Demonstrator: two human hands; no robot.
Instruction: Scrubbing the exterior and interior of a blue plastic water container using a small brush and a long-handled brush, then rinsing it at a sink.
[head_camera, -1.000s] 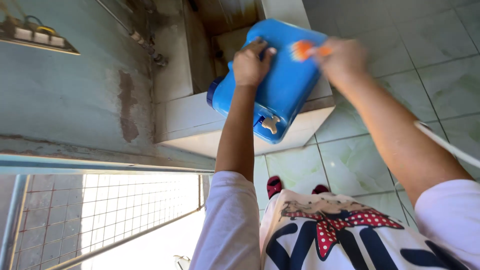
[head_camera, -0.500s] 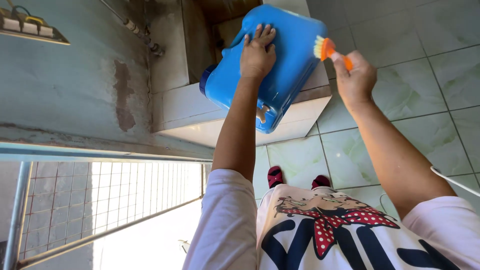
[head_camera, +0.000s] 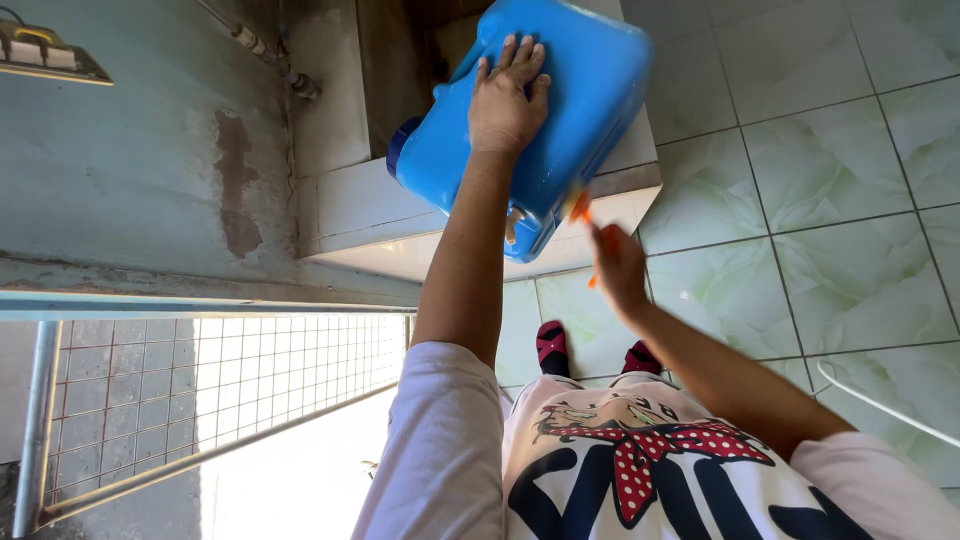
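The left hand (head_camera: 507, 98) lies flat, fingers spread, pressed on the broad upper face of a blue plastic water jug (head_camera: 560, 120); it grips nothing, only bears down on the jug. The jug rests tilted on a white tiled ledge (head_camera: 360, 200), its cap end toward the wall and a small pale tap (head_camera: 513, 222) showing at its lower corner. The right hand (head_camera: 617, 268) is closed around the handle of an orange brush (head_camera: 580, 208), whose head is blurred and sits just at the jug's lower edge, beside the tap; whether the bristles touch the plastic cannot be told. Below the ledge lies a pale green tiled floor (head_camera: 800, 200), and the person's feet in dark red and black socks (head_camera: 552, 345) stand on it near the ledge. To the left rises a stained grey wall (head_camera: 130, 170) with a pipe (head_camera: 270, 60) running down it, and a metal mesh railing (head_camera: 200, 390) beneath.
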